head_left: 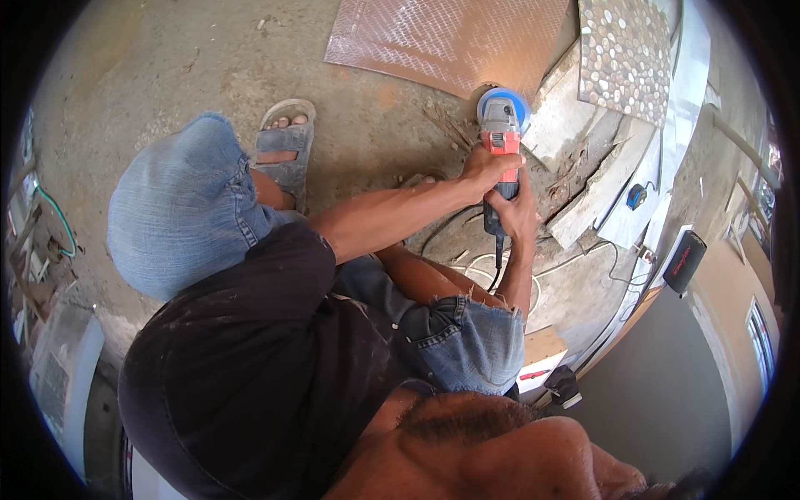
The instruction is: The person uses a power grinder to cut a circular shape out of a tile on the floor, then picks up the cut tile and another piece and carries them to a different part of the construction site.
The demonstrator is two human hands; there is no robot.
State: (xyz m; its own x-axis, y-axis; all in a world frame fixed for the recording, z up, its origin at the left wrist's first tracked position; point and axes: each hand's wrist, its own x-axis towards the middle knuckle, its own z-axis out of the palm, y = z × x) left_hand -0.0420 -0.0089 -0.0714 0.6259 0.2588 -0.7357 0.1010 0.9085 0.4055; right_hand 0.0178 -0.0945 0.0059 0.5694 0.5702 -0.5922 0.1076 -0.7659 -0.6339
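Note:
My left hand is wrapped around the red and grey front body of an angle grinder. Behind it, my right hand grips the grinder's dark rear handle. A blue round disc is fitted at the grinder's far end, at the near right corner of a brown patterned tile. Whether disc and tile touch, I cannot tell. A dark power cord runs down from the handle. My fingers partly hide the tool's middle.
A pebble-patterned tile lies at the far right, beside broken boards. A blue tape measure rests on a pale strip. Pale cable loops over the concrete floor near my knees. A black box stands farther right. My sandalled foot is at left.

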